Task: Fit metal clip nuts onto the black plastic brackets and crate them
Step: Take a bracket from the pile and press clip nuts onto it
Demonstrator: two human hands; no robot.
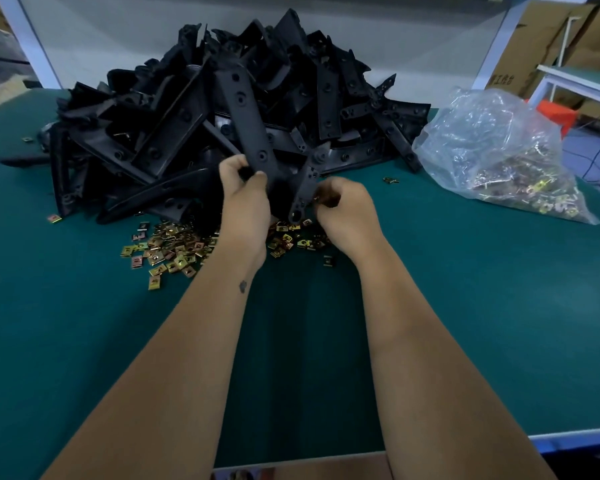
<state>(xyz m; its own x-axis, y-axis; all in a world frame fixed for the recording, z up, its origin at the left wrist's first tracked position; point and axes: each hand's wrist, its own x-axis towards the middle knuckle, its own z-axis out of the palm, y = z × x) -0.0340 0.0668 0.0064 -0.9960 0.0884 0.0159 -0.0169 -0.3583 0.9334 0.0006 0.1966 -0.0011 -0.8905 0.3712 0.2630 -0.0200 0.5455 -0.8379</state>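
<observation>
Bracket (253, 133), long and black with holes along it, standing up off the table (465, 306), its lower end gripped in the curled fingers of the left hand (245, 199). Right hand (343, 209) sitting just beside the bracket's forked lower arm, fingers curled tight and pinching a clip nut (321, 199) against that arm's edge; most of the nut hidden inside the grip. Heap of brackets (187, 126) lying directly behind the held one, tangled and stacked high, blocking sight of the table's far side. Loose clip nuts (167, 251), brass and gold in colour, lying scattered on the green surface under and left of both wrists, a few more showing between the hands. Clear plastic bag (499, 157), slumping open at the right and well apart from the hands, holding more nuts in its lower corner. Stray nut (391, 181) lying alone between the bag and the right hand. Cardboard boxes (541, 39) standing beyond the table at the upper right, an orange object (555, 114) showing below them.
</observation>
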